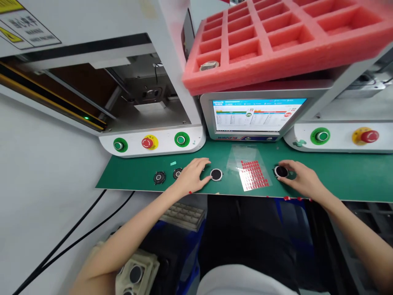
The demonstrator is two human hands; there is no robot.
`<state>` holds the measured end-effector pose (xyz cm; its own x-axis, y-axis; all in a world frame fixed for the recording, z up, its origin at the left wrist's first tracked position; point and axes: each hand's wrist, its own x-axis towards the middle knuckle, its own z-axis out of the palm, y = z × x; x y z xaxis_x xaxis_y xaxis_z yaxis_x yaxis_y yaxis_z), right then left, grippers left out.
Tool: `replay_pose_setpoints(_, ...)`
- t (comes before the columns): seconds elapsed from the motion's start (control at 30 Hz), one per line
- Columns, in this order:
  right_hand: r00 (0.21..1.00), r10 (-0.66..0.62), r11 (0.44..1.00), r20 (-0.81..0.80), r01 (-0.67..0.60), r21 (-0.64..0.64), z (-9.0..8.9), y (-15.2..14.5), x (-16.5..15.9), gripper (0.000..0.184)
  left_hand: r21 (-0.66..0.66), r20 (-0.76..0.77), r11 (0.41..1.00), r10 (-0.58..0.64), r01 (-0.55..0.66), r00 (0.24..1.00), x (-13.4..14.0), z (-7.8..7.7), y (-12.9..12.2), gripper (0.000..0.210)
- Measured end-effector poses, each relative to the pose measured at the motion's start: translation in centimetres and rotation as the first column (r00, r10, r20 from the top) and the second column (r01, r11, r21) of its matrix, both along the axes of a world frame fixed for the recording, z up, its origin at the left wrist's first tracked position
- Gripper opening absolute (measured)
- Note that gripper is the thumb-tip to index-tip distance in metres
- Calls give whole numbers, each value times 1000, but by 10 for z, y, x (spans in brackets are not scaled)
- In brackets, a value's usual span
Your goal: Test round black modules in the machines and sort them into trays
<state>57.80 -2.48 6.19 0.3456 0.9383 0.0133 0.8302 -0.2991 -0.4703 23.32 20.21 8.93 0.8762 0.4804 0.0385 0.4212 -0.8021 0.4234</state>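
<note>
My right hand (302,177) has its thumb and fingers around the rim of a round watch case (281,171), which has a black face and a silver edge. On the green bench, my left hand (193,175) rests with thumb and forefinger apart. Its thumb tip is at the left edge of a second watch case (216,175), lying face up. Between the hands lies a clear sheet of small red stickers (254,174). Left of my left hand, two dark round pieces show ringed centres: one (159,177) in full, the other (177,173) partly covered by the hand.
Behind the green bench (346,176) stands a lit screen (258,114). A pink foam tray (245,69) lies above it, with a round piece in one pocket. Machines with green buttons and red stop knobs (147,142) flank the screen. Beige trays (144,262) sit below, left.
</note>
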Motion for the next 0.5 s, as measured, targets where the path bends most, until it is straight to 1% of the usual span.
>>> replay_pose_setpoints(0.07, 1000, 22, 999, 1, -22, -27, 2, 1, 1, 40, -10, -34, 999, -50, 50, 998, 9, 0, -6, 41)
replay_pose_setpoints(0.2, 999, 45, 996, -16, -46, -75, 8, 5, 1, 39, -9, -87, 992, -128, 128, 988, 25, -6, -9, 32)
replay_pose_setpoints(0.27, 999, 37, 996, -11, -38, -81, 9, 6, 1, 37, -5, -90, 987, -161, 161, 983, 26, -5, -9, 31)
replay_pose_setpoints(0.3, 999, 32, 996, -8, -32, -78, 9, 6, 2, 36, -2, -88, 985, -172, 173, 981, 23, -1, -9, 32)
replay_pose_setpoints(0.37, 1000, 29, 998, -4, -29, -64, 8, 5, 2, 33, 28, -50, 987, -157, 159, 986, 10, 12, -5, 32)
replay_pose_setpoints(0.4, 999, 33, 998, -4, -33, -53, 7, 4, 2, 33, 62, -5, 991, -121, 121, 993, 1, 22, 2, 32)
replay_pose_setpoints(0.43, 999, 41, 998, -5, -41, -44, 5, 3, 3, 32, 104, 52, 993, -59, 53, 997, -8, 34, 11, 33)
replay_pose_setpoints(0.5, 999, 53, 998, -7, -53, -38, 0, -1, 5, 33, 179, 179, 973, 115, -147, 977, -27, 62, 42, 37)
